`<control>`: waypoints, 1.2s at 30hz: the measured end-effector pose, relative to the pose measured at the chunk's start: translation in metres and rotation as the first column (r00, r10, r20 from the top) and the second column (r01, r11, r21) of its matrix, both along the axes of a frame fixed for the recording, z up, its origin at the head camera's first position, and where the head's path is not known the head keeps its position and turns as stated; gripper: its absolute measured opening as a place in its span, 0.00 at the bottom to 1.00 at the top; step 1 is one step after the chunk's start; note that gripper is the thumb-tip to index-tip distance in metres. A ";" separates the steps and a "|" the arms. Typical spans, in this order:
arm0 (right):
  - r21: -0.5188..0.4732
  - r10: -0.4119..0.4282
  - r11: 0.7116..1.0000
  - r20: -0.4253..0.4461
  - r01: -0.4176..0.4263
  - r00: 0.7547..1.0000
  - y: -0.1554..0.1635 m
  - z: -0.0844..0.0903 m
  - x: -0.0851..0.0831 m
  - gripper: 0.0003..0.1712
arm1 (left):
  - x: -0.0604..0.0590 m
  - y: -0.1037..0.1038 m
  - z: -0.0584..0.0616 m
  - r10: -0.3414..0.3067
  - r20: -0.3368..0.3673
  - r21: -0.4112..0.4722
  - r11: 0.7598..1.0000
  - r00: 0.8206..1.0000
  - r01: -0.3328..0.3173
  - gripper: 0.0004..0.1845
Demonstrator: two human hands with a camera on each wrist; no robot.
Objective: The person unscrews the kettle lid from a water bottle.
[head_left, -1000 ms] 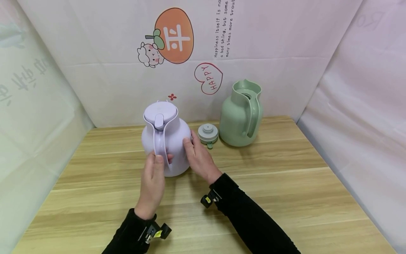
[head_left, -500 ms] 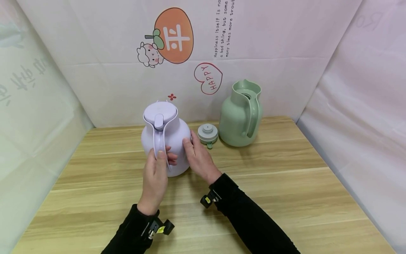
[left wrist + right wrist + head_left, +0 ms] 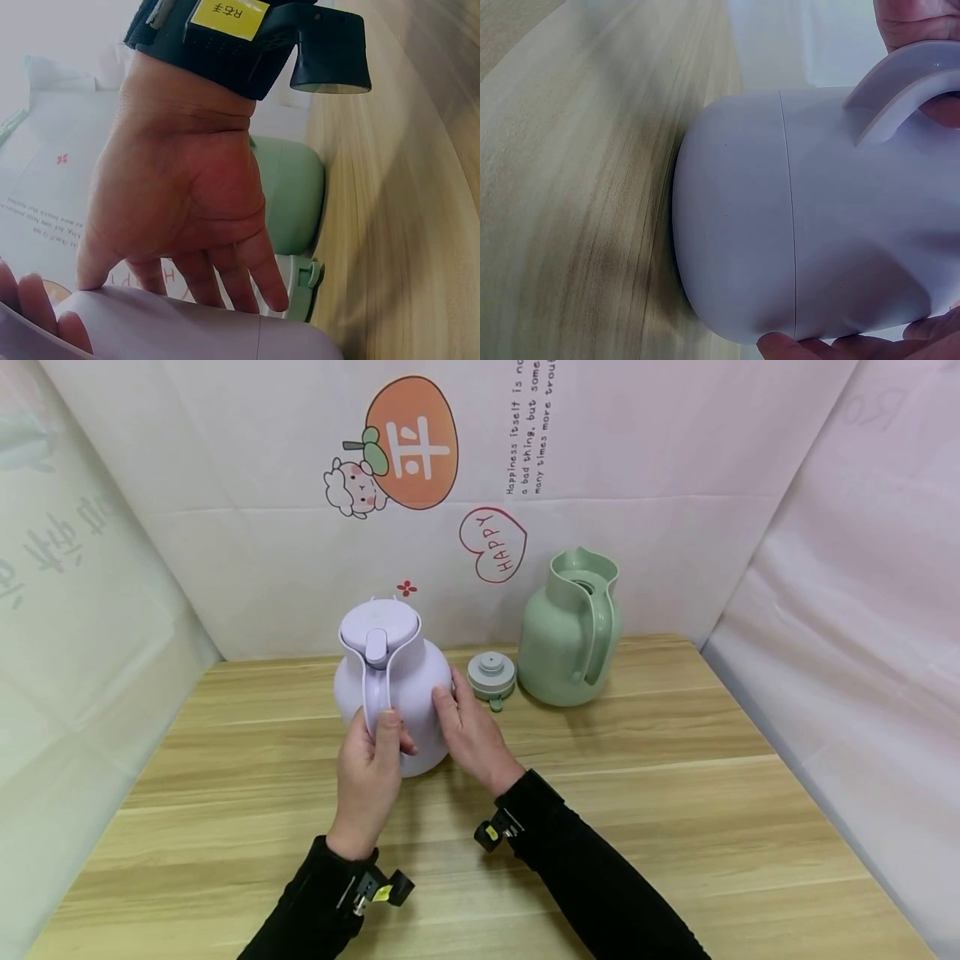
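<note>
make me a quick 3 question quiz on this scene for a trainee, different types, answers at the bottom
1. True or false: the left hand grips the handle of the lilac jug.

2. Multiple choice: what sits on the table between the lilac jug and the green jug?
A) a spoon
B) a grey round piece with a green tab
C) a drinking glass

3. Short answer: which jug has a lid seated in its top?

Key
1. True; the right hand lies against the lilac jug's side.
2. B
3. The lilac jug; the green jug's inner opening is showing.
</note>
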State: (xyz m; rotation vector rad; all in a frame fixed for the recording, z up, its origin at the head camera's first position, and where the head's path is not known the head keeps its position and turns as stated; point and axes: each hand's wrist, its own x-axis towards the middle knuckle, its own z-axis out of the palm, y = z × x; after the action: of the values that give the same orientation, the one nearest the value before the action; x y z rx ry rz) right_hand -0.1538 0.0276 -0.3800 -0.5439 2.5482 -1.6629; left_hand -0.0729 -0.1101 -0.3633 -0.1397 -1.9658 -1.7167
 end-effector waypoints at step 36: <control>0.030 -0.007 1.000 -0.055 0.009 0.998 0.005 0.014 -0.003 0.43 | -0.007 0.002 0.000 0.029 -0.028 -0.049 0.998 0.999 -0.030 0.18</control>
State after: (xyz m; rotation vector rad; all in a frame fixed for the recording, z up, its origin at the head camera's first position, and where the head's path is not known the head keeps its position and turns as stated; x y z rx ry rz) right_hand -0.1571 0.0324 -0.3664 -0.5862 2.6121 -1.6319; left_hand -0.0795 -0.1086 -0.3634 -0.1502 -1.9819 -1.6395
